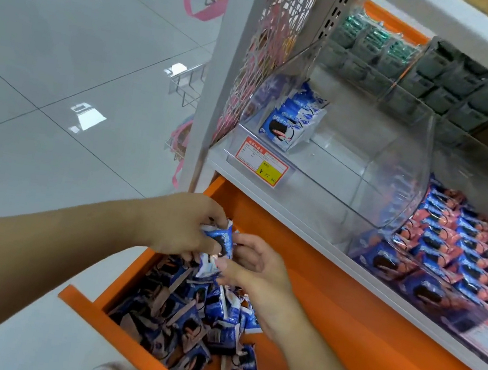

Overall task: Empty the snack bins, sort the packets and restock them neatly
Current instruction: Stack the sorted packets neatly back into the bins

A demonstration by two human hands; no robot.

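Over the open orange drawer [328, 310], my left hand [180, 222] and my right hand [256, 278] meet on a small stack of blue snack packets [221, 242]. The left hand grips the stack from above; the right hand's thumb and fingers pinch it from below. A loose pile of blue packets [192, 323] lies in the drawer's left end under both hands. On the shelf above, a clear plastic bin [337, 154] holds a short upright row of the same blue packets [294, 119] against its left wall.
A second clear bin [450, 246] to the right is packed with blue-and-pink packets. Green packets [414, 68] fill bins at the shelf's back. A price label [263, 164] hangs on the shelf front. Wire racks with pink bags hang on the shelf's left side, above a glossy tiled floor.
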